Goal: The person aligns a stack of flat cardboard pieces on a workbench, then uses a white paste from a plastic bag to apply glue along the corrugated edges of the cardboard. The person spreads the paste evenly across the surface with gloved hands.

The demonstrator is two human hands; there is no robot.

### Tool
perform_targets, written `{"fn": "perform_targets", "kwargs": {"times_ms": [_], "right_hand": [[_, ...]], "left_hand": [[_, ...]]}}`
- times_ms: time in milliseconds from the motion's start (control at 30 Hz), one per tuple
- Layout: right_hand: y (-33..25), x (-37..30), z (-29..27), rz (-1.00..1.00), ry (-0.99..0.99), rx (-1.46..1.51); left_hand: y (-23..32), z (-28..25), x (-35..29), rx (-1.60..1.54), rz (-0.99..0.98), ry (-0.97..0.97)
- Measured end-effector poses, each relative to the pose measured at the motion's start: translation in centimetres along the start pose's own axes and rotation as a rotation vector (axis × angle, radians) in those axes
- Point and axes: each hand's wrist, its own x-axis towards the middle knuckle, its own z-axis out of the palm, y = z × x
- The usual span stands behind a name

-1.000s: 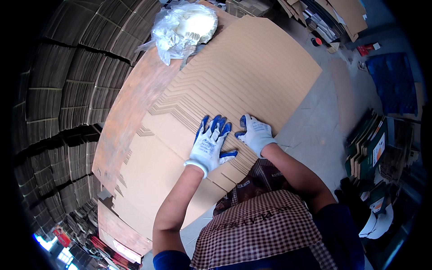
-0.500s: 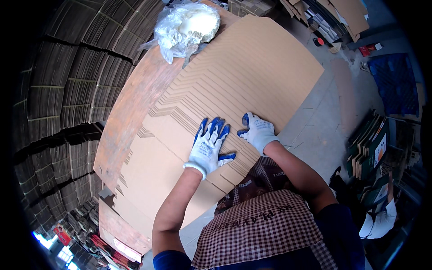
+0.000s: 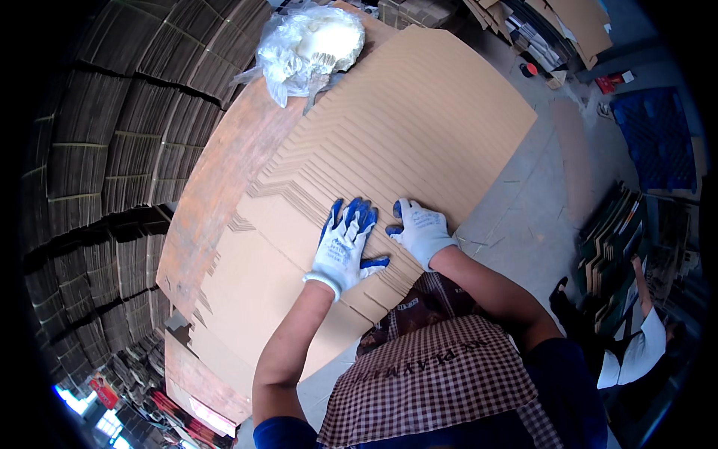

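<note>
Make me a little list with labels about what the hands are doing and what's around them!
Left hand: left hand in a white and blue glove, flat on the cardboard sheets
Right hand: right hand in the same kind of glove, flat on the same sheets
Cardboard: many tan sheets fanned out in a stepped stack
Bag: clear plastic bag with white stuff, at the far end
Left side: tall stacks of flat cardboard
Right side: another person on the grey floor
</note>
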Motion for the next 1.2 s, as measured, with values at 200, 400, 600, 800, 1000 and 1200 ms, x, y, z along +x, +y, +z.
{"fn": "perform_targets", "kwargs": {"times_ms": [200,400,600,800,1000,1200], "right_hand": [[1.0,0.5,1.2,-0.006,-0.009,0.104],[0.8,0.8,0.6,0.036,-0.049,0.122],[0.9,0.9,0.6,0.043,-0.05,0.137],[1.2,0.9,0.9,0.029,-0.037,0.103],[-0.1,0.3,0.9,0.006,-0.031,0.073],[-1.3,0.0,2.1,0.004,0.006,0.063]], "left_hand": [[-0.1,0.0,-0.4,-0.006,0.008,0.0],[-0.2,0.0,-0.6,-0.007,0.003,-0.013],[-0.2,-0.2,-0.9,-0.022,-0.002,-0.019],[-0.3,0.1,-1.3,-0.041,0.002,0.013],[-0.4,0.1,-1.5,-0.032,0.008,0.016],[-0.4,0.3,-1.7,-0.017,0.005,0.026]]}}
